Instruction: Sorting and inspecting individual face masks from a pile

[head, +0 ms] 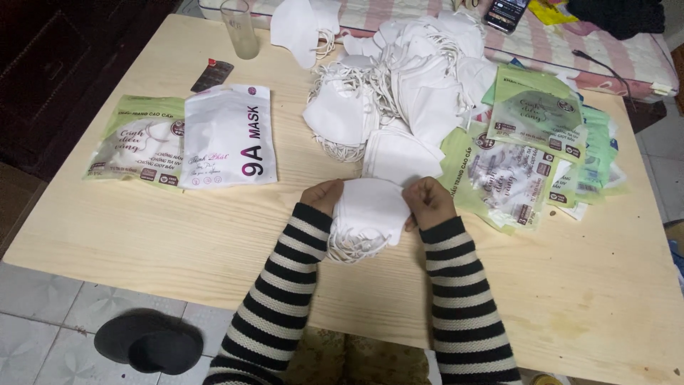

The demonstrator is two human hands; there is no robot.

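With my left hand [323,196] and right hand [426,200] both pinched closed on the stack of white masks [369,210] at frame centre, I'd square its edges and tuck the loops before letting go

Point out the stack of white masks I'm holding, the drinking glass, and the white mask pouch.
stack of white masks [370,210], head view, front face of top mask.
drinking glass [241,30], head view, side wall.
white mask pouch [226,135], head view, middle of front.
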